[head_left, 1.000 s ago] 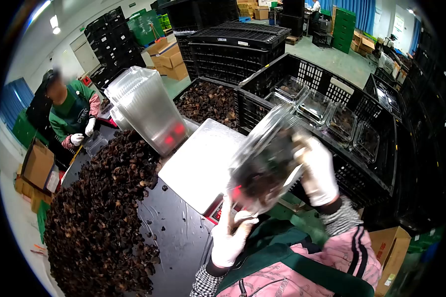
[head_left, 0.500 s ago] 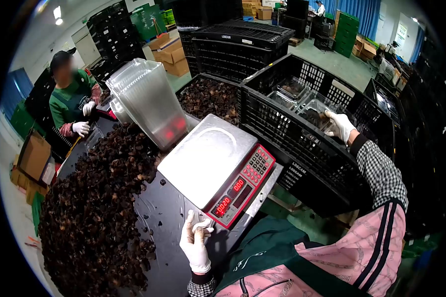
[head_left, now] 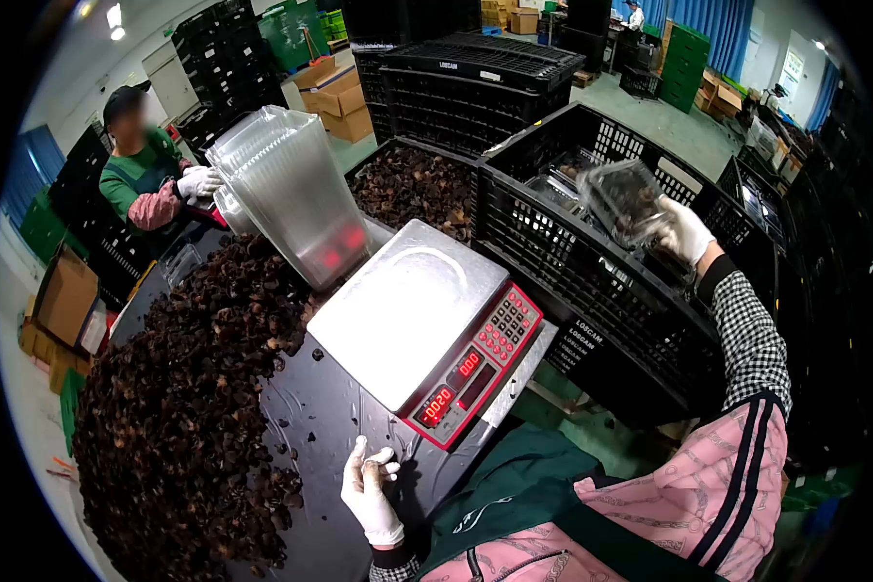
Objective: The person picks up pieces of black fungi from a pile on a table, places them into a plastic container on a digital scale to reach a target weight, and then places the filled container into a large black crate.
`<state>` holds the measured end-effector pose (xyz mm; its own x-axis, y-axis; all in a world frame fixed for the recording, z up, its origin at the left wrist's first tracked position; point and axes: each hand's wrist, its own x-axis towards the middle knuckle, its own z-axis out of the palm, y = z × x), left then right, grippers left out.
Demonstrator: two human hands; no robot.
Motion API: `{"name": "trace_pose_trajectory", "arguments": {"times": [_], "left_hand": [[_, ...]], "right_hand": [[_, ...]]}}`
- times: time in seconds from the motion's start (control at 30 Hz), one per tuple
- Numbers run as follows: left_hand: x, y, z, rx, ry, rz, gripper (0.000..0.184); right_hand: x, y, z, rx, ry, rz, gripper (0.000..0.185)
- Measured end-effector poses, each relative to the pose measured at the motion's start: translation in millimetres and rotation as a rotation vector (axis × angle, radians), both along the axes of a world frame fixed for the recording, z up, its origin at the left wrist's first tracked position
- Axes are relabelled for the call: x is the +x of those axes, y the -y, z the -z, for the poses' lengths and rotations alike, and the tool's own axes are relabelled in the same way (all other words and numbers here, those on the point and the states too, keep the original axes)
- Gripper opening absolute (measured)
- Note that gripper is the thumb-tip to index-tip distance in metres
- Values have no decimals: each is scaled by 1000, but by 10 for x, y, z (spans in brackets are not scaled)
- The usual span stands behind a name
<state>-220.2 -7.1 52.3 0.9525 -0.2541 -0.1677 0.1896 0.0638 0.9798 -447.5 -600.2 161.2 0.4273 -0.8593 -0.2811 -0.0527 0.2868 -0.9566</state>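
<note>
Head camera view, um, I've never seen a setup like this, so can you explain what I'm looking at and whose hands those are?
There's no robot here. A person wears one camera on the head, looking forward and down, so the white-gloved hands at the bottom and right are the wearer's own.

The right hand holds a clear plastic container, tilted, at the large black crate. The left hand holds nothing, its fingers partly curled near the table.

On the table are a heap of dark, shrivelled pieces, a tall leaning stack of clear plastic and a scale with lit red digits. A co-worker in green stands beyond.
</note>
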Motion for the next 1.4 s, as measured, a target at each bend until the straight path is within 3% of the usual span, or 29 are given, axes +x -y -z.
{"name": "trace_pose_trajectory", "arguments": {"times": [0.07,0.17,0.33,0.47,0.57,0.7,0.77,0.8,0.83,0.9,0.97,1.0,1.03,1.1,1.2,1.27,1.33,1.4], "left_hand": [[1,12,-4,0,-14,2,38],[4,32,11,5,-27,23,37],[-11,32,3,39,-45,41,36],[-15,27,31,55,-64,42,36],[-3,39,51,54,-70,54,35],[-4,19,134,1,-92,78,35],[-35,26,66,-79,-171,92,35],[-52,4,105,-80,-171,107,35],[-44,-8,173,-83,-170,128,35],[-63,-29,272,-118,-189,166,35],[-80,-41,281,-156,-179,209,35],[-92,-33,290,-162,-140,222,35],[-106,-69,329,-112,-103,247,35],[-122,-101,211,-15,-123,217,36],[67,-366,315,496,658,-154,38],[403,-764,239,756,802,-373,43],[672,-1120,300,1134,778,-620,50],[911,-1404,429,1322,526,-615,60]], "right_hand": [[-149,179,11,51,128,-24,22],[-221,67,33,31,-1,-121,26],[-161,57,484,297,-272,-347,37],[-121,245,813,324,-104,-150,22],[-86,241,953,209,-121,-38,20],[39,-221,167,-140,-594,-188,37],[122,-140,-24,-342,-720,-54,41],[109,54,-82,-572,-666,-7,34],[114,240,-167,-626,-521,51,32],[512,-66,-588,-866,-266,52,32],[1012,-149,-839,-1076,-79,-151,35],[1314,-316,-996,-1221,-135,-266,38],[1747,-692,-1074,-1301,-44,-319,39],[2440,-1164,-1232,-1689,-140,-402,41],[3510,-1650,-1260,-1817,11,-539,45],[4120,-1910,-1278,-1960,89,-583,51],[4739,-1876,-1184,-2039,177,-647,58],[5307,-1762,-1087,-2148,167,-682,65]]}}
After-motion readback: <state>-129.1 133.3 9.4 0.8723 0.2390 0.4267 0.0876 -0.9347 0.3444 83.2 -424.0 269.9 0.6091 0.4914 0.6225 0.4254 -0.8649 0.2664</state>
